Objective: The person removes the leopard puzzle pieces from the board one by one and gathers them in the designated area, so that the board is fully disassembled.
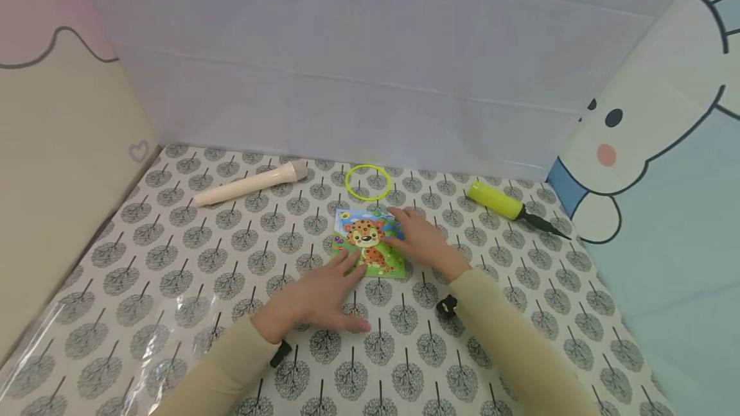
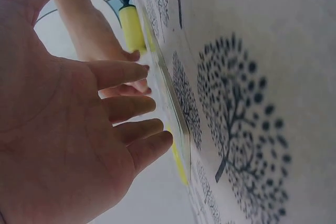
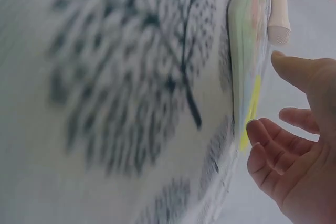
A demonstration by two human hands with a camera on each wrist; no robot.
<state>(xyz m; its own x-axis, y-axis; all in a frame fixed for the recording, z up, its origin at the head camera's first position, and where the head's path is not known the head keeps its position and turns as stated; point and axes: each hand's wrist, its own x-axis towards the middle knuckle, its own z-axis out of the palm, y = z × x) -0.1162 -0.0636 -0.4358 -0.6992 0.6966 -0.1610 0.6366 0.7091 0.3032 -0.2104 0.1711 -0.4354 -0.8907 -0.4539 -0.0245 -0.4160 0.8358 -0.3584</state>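
A flat square board (image 1: 376, 257) with a cartoon leopard picture lies on the table in the head view. My left hand (image 1: 319, 297) is spread at its lower left corner, fingers straight and reaching over the picture. In the left wrist view the palm of that hand (image 2: 63, 124) holds nothing, and the board's thin edge (image 2: 179, 119) stands beyond the fingertips. My right hand (image 1: 424, 242) is over the board's right side with its fingers loosely bent. Nothing is gripped by the right hand (image 3: 302, 145) in the right wrist view; whether its fingertips touch the board cannot be told.
A pale microphone-shaped stick (image 1: 251, 185) lies at the back left. Behind the board is a yellow ring (image 1: 347, 182). To the back right rests a yellow pump (image 1: 495, 201) with a black nozzle. Cartoon-printed side walls and a plain back wall (image 1: 370, 69) border the tree-patterned tablecloth (image 1: 191, 339).
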